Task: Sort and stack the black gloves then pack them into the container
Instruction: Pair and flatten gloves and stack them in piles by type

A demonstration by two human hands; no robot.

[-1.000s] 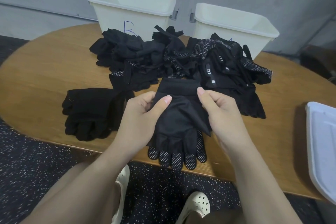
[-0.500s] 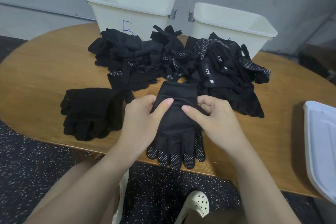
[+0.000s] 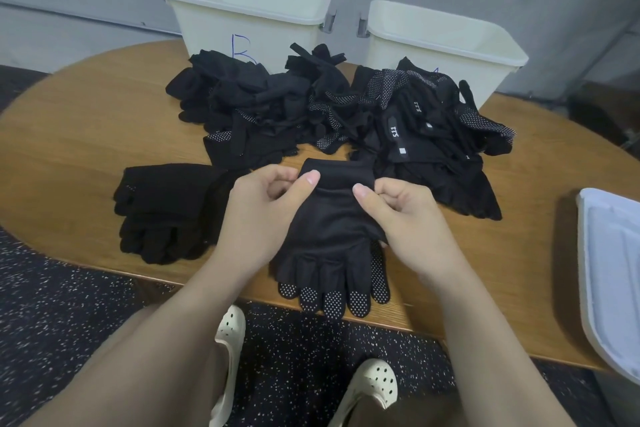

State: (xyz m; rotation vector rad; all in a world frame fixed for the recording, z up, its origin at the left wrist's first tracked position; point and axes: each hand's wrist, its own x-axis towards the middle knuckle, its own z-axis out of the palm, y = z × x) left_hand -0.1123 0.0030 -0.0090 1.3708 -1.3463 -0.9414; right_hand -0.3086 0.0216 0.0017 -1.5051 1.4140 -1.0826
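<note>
Two hands held one dotted black glove (image 3: pixel 332 236) at the bench's (image 3: pixel 69 135) near edge: beside a flat glove stack (image 3: pixel 162 211) toward the left edge, the left hand (image 3: pixel 263 215) pinched the cuff, the right hand (image 3: pixel 405 222) pinched it opposite, and the loose pile (image 3: pixel 346 111) lay before two white containers (image 3: pixel 249 17) at the far edge.

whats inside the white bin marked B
Only the bare inner walls near the rim of the bin marked B show. Its bottom is hidden by its front wall, so whether gloves are inside cannot be told.
</note>
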